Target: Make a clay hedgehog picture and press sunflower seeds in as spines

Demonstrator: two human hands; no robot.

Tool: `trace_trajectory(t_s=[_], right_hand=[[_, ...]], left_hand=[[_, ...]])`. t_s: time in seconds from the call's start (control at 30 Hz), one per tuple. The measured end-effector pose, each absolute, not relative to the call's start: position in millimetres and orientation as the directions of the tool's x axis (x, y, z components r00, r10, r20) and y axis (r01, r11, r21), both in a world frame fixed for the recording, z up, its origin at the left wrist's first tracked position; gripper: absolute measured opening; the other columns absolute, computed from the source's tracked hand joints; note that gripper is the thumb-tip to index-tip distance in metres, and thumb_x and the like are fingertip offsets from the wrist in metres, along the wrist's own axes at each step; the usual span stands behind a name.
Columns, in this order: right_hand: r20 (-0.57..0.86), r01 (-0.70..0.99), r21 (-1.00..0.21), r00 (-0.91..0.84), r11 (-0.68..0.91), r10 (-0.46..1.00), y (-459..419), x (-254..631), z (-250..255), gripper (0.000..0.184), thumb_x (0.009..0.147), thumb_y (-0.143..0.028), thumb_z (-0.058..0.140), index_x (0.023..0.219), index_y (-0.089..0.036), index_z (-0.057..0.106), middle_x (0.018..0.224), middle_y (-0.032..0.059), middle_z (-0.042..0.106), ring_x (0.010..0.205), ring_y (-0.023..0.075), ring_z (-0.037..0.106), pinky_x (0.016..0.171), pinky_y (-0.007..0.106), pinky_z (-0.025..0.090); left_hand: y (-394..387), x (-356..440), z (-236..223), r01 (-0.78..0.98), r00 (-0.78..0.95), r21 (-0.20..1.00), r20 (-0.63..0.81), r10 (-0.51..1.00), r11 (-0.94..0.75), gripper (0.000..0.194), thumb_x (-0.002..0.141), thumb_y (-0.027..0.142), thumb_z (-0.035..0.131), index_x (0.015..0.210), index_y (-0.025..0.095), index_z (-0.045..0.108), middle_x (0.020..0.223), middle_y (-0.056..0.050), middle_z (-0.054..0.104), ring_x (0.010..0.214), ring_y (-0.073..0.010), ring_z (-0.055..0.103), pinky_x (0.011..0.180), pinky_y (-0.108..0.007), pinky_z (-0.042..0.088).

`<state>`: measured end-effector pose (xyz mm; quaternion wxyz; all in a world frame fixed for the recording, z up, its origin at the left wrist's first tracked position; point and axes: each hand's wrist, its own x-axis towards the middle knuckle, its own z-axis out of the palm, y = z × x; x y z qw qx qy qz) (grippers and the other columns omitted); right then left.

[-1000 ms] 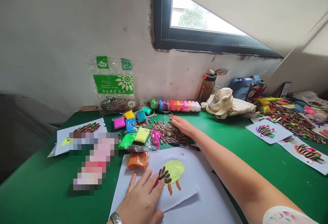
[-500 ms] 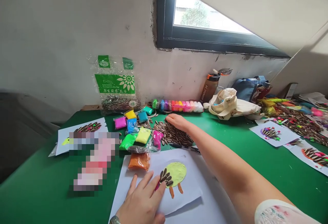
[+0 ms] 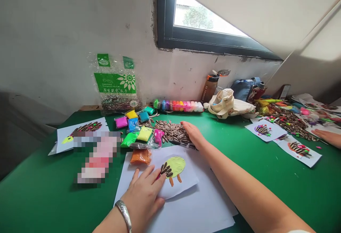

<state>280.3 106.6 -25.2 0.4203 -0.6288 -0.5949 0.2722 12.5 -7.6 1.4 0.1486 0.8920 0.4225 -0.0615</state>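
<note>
My left hand, a silver bracelet at its wrist, lies with fingers spread on a white sheet of paper. That sheet bears a hedgehog-like clay picture: a pale yellow-green body, two brown legs and several dark seeds stuck on its left part. My left fingertips cover its left end. Further back, my right hand rests at the right edge of a heap of striped sunflower seeds, fingers stretched out beside it. No seed shows in it. An orange clay packet sits on the paper's upper left corner.
Several colored clay packets lie left of the seeds. Behind stand a seed bag, a clay row, a bottle and a cloth bag. Another person's hand is at far right, near finished pictures.
The view has shifted, showing more of my left wrist and another person's hand at the right. My right hand has moved from over the seeds to the heap's right edge. My left hand stays on the paper.
</note>
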Motion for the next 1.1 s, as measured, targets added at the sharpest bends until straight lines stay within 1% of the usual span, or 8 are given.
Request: trace_trajectory(t_s=[0.1, 0.2, 0.37, 0.5, 0.6, 0.9, 1.0, 1.1], right_hand=[[0.176, 0.547, -0.834, 0.139, 0.073, 0.974, 99, 270, -20, 0.050, 0.093, -0.051, 0.031, 0.116, -0.022, 0.064, 0.120, 0.0037, 0.065, 0.108, 0.0205, 0.058, 0.094, 0.033, 0.045], [0.201, 0.618, -0.784, 0.161, 0.060, 0.966, 81, 272, -9, 0.039, 0.089, -0.042, 0.044, 0.117, -0.022, 0.062, 0.119, 0.0057, 0.065, 0.104, 0.0206, 0.059, 0.091, 0.032, 0.044], [0.229, 0.770, -0.634, 0.108, 0.064, 0.967, 32, 278, -6, 0.015, 0.082, -0.027, 0.054, 0.088, -0.020, 0.066, 0.088, 0.0057, 0.065, 0.082, 0.0202, 0.056, 0.078, 0.031, 0.041], [0.208, 0.981, -0.180, -0.029, 0.067, 0.978, 13, 274, -15, 0.014, 0.086, -0.017, 0.048, 0.086, -0.020, 0.062, 0.085, 0.0066, 0.063, 0.083, 0.0202, 0.054, 0.073, 0.029, 0.037], [0.175, 0.994, -0.016, -0.103, 0.108, 0.979, 13, 272, -18, 0.018, 0.088, -0.015, 0.046, 0.079, -0.019, 0.061, 0.082, 0.0066, 0.063, 0.077, 0.0195, 0.053, 0.068, 0.029, 0.034], [0.199, 0.984, -0.028, -0.168, 0.177, 0.966, 5, 280, -7, 0.017, 0.082, -0.013, 0.048, 0.073, -0.021, 0.060, 0.077, 0.0032, 0.062, 0.075, 0.0163, 0.054, 0.064, 0.026, 0.033], [0.258, 0.989, -0.106, -0.071, 0.101, 0.964, 5, 296, -1, 0.014, 0.084, -0.018, 0.048, 0.080, -0.022, 0.061, 0.081, 0.0025, 0.063, 0.080, 0.0162, 0.055, 0.068, 0.025, 0.035], [0.255, 0.989, -0.089, 0.135, -0.116, 0.958, 10, 313, -2, 0.016, 0.085, -0.020, 0.047, 0.079, -0.021, 0.061, 0.081, 0.0043, 0.064, 0.081, 0.0185, 0.056, 0.067, 0.027, 0.035]], left_hand=[[-9, 12, 4, 0.763, 0.645, 0.223, -0.207, 0.736, -0.606, 0.059, 0.077, 0.015, 0.055, 0.135, 0.028, 0.050, 0.141, -0.009, 0.051, 0.135, -0.0337, 0.036, 0.106, -0.065, 0.029], [-10, 11, 4, 0.754, 0.655, 0.239, -0.198, 0.729, -0.612, 0.057, 0.078, 0.015, 0.054, 0.134, 0.027, 0.050, 0.140, -0.010, 0.052, 0.135, -0.0340, 0.037, 0.105, -0.065, 0.030], [-9, 10, 3, 0.741, 0.668, 0.258, -0.184, 0.721, -0.620, 0.056, 0.079, 0.015, 0.053, 0.134, 0.026, 0.050, 0.139, -0.011, 0.052, 0.135, -0.0347, 0.035, 0.105, -0.066, 0.029], [-8, 11, 4, 0.743, 0.667, 0.243, -0.184, 0.722, -0.624, 0.054, 0.080, 0.016, 0.052, 0.134, 0.027, 0.051, 0.138, -0.010, 0.053, 0.135, -0.0335, 0.037, 0.105, -0.064, 0.030], [-8, 10, 1, 0.740, 0.670, 0.231, -0.173, 0.722, -0.632, 0.054, 0.080, 0.017, 0.053, 0.133, 0.027, 0.051, 0.139, -0.010, 0.052, 0.134, -0.0343, 0.038, 0.104, -0.065, 0.031], [-7, 7, -9, 0.727, 0.680, 0.242, -0.129, 0.722, -0.642, 0.057, 0.079, 0.017, 0.054, 0.135, 0.026, 0.049, 0.138, -0.011, 0.053, 0.134, -0.0349, 0.037, 0.105, -0.064, 0.030], [-7, 8, -6, 0.726, 0.683, 0.236, -0.148, 0.715, -0.646, 0.056, 0.080, 0.016, 0.053, 0.135, 0.027, 0.049, 0.138, -0.011, 0.053, 0.135, -0.0356, 0.037, 0.104, -0.066, 0.031], [-7, 7, -6, 0.728, 0.682, 0.226, -0.142, 0.717, -0.648, 0.054, 0.082, 0.015, 0.052, 0.135, 0.028, 0.049, 0.138, -0.009, 0.054, 0.135, -0.0338, 0.037, 0.105, -0.064, 0.030]])
